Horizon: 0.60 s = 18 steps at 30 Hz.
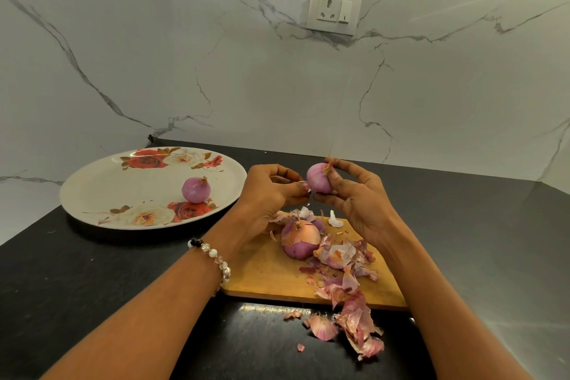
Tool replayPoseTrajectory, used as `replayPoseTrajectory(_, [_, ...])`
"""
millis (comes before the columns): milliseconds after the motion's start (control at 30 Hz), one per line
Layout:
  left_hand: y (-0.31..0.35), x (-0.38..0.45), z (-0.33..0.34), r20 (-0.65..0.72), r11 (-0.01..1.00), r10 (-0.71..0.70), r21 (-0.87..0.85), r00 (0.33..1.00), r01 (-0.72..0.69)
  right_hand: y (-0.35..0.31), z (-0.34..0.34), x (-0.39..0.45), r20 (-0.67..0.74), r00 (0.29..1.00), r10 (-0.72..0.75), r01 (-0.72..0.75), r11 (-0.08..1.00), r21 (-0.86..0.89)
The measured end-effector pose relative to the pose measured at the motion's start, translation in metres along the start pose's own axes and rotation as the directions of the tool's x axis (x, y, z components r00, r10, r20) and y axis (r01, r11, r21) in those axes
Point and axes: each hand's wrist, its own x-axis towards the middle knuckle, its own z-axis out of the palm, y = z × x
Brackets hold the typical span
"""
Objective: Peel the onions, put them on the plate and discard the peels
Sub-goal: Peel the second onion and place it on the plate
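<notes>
Head cam has me looking down at both hands over the board (pixel 271 271), so here's my read. The onion (pixel 319 178) in play is held up in the air, above the far end of the board, almost fully peeled with a scrap of skin at its top. I'd guess it's light and firm, but the bare surface looks slick, so best to cradle it round the middle and not squeeze at the ends.

Right hand (pixel 354 194) is curled round that onion, thumb on the near side and fingers over the top, closed on it. Left hand (pixel 271 191) sits just beside it, fingers curled in with the tips pinched together right at the onion's lower edge. It looks like it's nipping a bit of skin, but honestly it's too small to tell.

Below the hands, a half-peeled onion (pixel 300 239) lies on the board. Loose peels (pixel 348 287) trail from there toward me, off the board onto the bench (pixel 92 287). Off past the left hand, the plate (pixel 101 191) already carries one peeled onion (pixel 196 190). Peels are papery and brittle, so they'll crumble if grabbed hard.
</notes>
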Motion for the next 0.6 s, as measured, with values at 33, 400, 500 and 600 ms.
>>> replayPoseTrajectory(33, [0.0002,0.0002,-0.0001,-0.003,1.000,-0.010,-0.015,1.000,0.010,-0.0003,-0.0005,0.0003,-0.010,1.000,0.006,-0.006,1.000,0.011])
replayPoseTrajectory(400, [0.0023,0.0021,-0.0032,0.063,0.997,-0.063,-0.040,0.996,0.066,-0.0038,-0.0057,0.0017,-0.047,0.998,0.043,-0.040,0.997,0.067])
replayPoseTrajectory(500, [0.0028,0.0016,-0.0017,0.084,0.997,-0.068,-0.022,0.994,0.070,-0.0049,-0.0055,0.0017,-0.068,0.996,0.058,-0.053,0.995,0.083])
replayPoseTrajectory(600, [0.0040,0.0014,-0.0014,0.092,0.998,-0.060,-0.025,0.994,0.063,-0.0044,-0.0054,0.0018,-0.081,0.993,0.082,-0.071,0.989,0.127])
